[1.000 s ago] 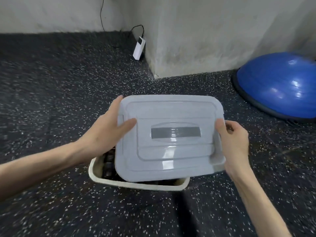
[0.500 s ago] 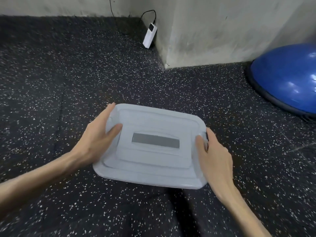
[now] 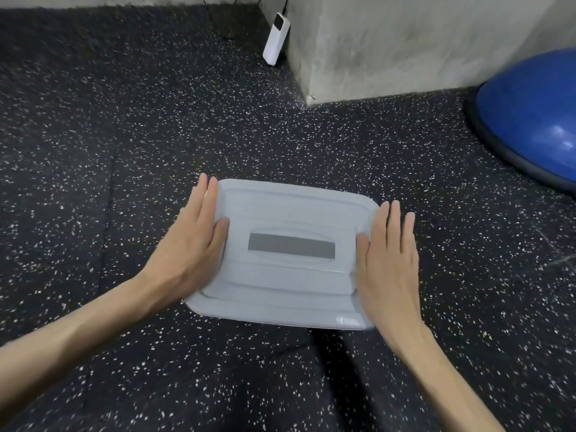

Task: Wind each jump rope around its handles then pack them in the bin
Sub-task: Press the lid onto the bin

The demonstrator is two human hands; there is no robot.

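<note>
A pale grey lid with a dark grey strip in its middle covers the bin on the speckled black floor. The bin body and the jump ropes are hidden under it. My left hand lies flat on the lid's left edge, fingers straight and together. My right hand lies flat on the lid's right edge in the same way. Neither hand grips anything.
A blue half-ball balance trainer sits on the floor at the right. A white power bank on a cable leans against the concrete wall corner behind the bin. Speckled rubber floor surrounds the bin.
The lid has come down from a tilted hold over the open bin to lie flat over it. Both hands have gone from gripping its edges to resting flat on top.
</note>
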